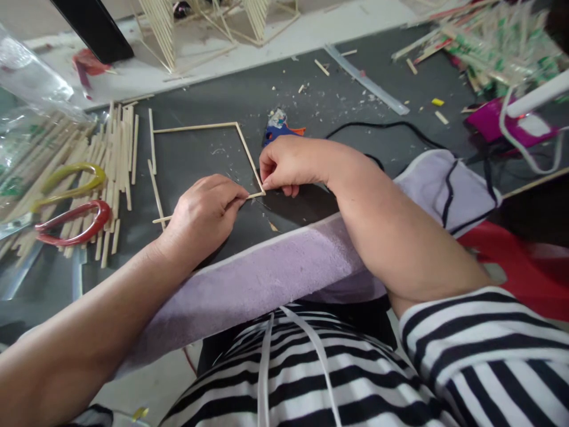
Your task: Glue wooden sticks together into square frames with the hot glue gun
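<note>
- At far left, scissors [104, 214] with one yellow and one red handle lie over a pile of loose wooden sticks [117, 157].
- Right of the pile, the stick frame [248, 151] lies on the grey table [208, 155]; its left side shows two separate sticks, set slightly out of line.
- The left hand [202, 207] covers much of the frame's near side, thumb and fingertips pinching that stick close to its right end.
- A blue tool [276, 124] with an orange part lies just beyond the right hand, partly hidden by it.
- The right hand [291, 166] has thumb and forefinger drawn narrow on the frame's near right corner, the other fingers curled under.
- Farther right, a clear strip [367, 83] lies on the table.
- At far right, more sticks [498, 50] lie heaped in green-printed wrapping, near a purple item [502, 124].
</note>
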### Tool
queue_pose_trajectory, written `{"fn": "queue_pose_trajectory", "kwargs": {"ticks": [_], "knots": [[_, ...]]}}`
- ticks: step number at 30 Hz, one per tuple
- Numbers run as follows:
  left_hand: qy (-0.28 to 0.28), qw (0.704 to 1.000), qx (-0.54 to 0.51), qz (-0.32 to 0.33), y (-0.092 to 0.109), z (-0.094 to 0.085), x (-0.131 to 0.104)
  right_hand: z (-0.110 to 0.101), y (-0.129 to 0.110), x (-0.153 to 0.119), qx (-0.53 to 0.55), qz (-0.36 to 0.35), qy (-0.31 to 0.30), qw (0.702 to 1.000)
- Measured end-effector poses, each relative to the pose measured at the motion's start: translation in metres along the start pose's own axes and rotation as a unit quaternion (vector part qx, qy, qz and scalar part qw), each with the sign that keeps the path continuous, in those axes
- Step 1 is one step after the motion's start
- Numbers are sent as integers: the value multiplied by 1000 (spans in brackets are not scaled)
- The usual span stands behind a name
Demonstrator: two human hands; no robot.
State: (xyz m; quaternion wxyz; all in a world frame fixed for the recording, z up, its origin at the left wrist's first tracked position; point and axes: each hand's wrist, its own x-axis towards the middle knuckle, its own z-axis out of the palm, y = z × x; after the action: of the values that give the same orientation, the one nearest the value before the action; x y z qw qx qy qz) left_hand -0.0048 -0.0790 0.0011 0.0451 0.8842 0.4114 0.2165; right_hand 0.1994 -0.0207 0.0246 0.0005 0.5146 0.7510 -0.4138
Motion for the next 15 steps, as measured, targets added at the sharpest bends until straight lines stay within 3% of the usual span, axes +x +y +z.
{"fn": "queue_pose_trajectory", "kwargs": {"ticks": [15], "knots": [[-14, 999, 6, -36, 7, -3, 2, 0, -1, -2, 1, -6, 8, 1000]]}}
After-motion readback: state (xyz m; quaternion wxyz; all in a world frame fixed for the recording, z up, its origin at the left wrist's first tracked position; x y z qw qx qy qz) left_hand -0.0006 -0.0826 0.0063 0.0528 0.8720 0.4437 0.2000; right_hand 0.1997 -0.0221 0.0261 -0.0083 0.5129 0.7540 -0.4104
